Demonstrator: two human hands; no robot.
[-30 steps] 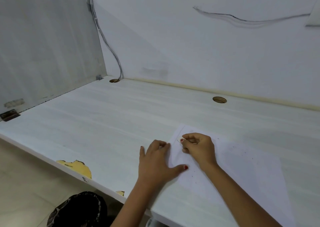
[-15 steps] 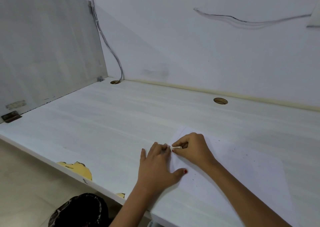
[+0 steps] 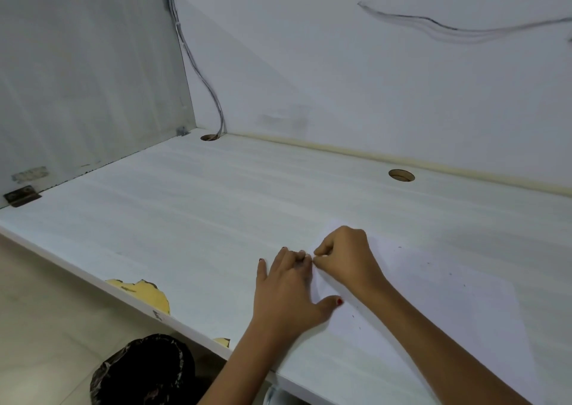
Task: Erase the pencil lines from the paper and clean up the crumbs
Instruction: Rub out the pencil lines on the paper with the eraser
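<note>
On the pale wood-grain desk [image 3: 216, 219], a white paper sheet [image 3: 433, 296] at lower right is pressed by the flat left hand [image 3: 288, 290]. A small, mostly hidden item [image 3: 315, 256] is pinched by the right hand [image 3: 346, 259]; erasing seems unfinished, and dark crumbs [image 3: 428, 263] are not yet cleared.

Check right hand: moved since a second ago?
Yes. The right hand slid left across the paper, away from the round desk hole, until its fingers meet the left hand at the paper's left edge.
</note>
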